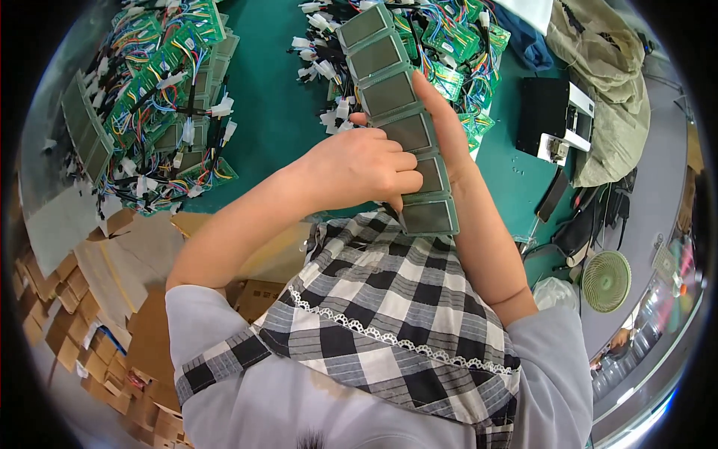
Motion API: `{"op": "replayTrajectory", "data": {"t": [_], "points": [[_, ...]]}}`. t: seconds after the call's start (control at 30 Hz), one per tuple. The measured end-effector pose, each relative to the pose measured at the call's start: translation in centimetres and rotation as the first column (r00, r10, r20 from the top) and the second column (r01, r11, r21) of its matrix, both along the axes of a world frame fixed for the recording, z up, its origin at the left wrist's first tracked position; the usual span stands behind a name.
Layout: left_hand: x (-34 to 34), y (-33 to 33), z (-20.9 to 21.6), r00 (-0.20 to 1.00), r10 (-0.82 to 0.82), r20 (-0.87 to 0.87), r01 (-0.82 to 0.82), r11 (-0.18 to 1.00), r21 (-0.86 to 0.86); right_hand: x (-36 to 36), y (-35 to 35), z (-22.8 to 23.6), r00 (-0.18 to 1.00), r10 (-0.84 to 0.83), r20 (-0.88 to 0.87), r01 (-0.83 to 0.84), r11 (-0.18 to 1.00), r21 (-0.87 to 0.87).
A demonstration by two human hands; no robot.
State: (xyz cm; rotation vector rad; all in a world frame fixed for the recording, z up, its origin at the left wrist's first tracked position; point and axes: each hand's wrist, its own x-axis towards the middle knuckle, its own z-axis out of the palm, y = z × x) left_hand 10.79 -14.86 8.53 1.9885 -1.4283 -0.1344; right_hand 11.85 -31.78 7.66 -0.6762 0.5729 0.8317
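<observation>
A long strip of circuit boards (390, 95) with several grey display screens in a row tilts across the green table, its near end above my checked apron (404, 299). My right hand (443, 120) grips it along the right edge, thumb lying by the screens and the other fingers mostly hidden underneath. My left hand (366, 168) is closed at the strip's left edge, its curled fingers over the lower screens. What the left fingertips pinch is partly hidden. Just beyond the strip lies a heap of green boards with coloured wires and white plugs (452, 41).
Another heap of wired boards (161, 82) covers the table's left side. At right are a black-and-white device (553, 116), a beige cloth (609, 90), black cables and a small green fan (606, 281). Cardboard boxes (97, 359) stand below left.
</observation>
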Motion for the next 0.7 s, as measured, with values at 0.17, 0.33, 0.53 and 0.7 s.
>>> {"op": "replayTrajectory", "data": {"t": [0.17,0.33,0.53,0.7], "points": [[-0.5,0.0,0.3,0.995,0.076,-0.061,-0.075,0.997,0.012,0.3,0.3,-0.1,0.998,-0.059,-0.004,0.059,0.998,0.0],[-2.6,-2.4,1.1,0.845,0.376,-0.38,-0.418,0.908,-0.031,0.9,0.8,0.5,0.999,-0.01,0.038,0.016,0.987,-0.163],[-3.9,-3.1,-0.2,0.757,0.462,-0.462,-0.557,0.826,-0.087,0.7,1.0,0.2,0.993,-0.047,0.11,0.069,0.976,-0.205],[-3.9,-2.6,-0.2,0.725,0.391,-0.567,-0.516,0.854,-0.07,0.7,0.5,-0.1,0.996,-0.027,0.088,0.044,0.98,-0.192]]}}
